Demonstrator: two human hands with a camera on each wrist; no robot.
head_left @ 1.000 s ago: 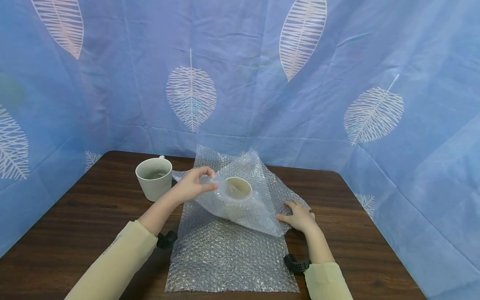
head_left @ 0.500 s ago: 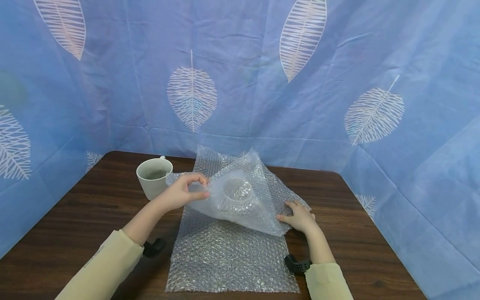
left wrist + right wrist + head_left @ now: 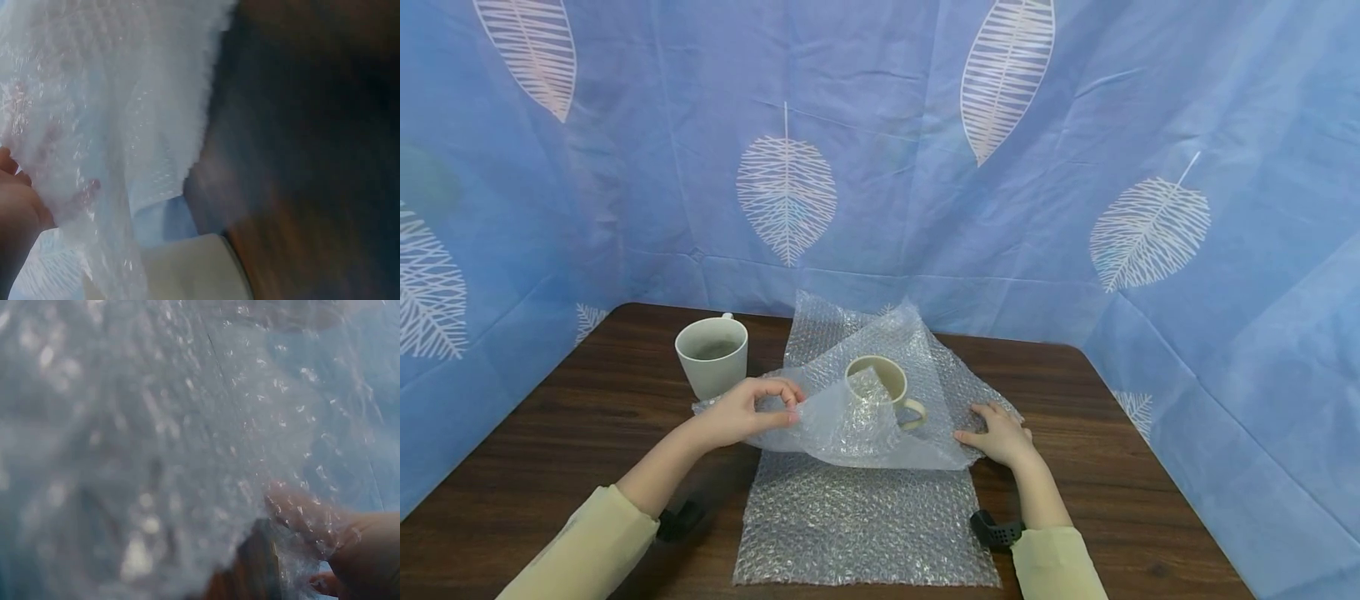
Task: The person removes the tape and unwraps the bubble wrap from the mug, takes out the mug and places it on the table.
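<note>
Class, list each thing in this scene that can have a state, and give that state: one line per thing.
Mug on the bubble wrap: upright, rim and handle uncovered, wrap raised around its front.
Bubble wrap sheet: flat at the near end, far part lifted and folded.
White mug: upright, unwrapped, on the bare table.
Left hand: pinching the wrap's edge.
Right hand: resting on the wrap, fingers extended.

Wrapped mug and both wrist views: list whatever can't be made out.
- Head view: the mug shows only its rim and handle; the lifted bubble wrap veils its lower body.
- Left wrist view: motion blur smears the table; the left hand is cut off by the edge.
- Right wrist view: wrap fills the frame; the right hand shows only through it, its grip unclear.
</note>
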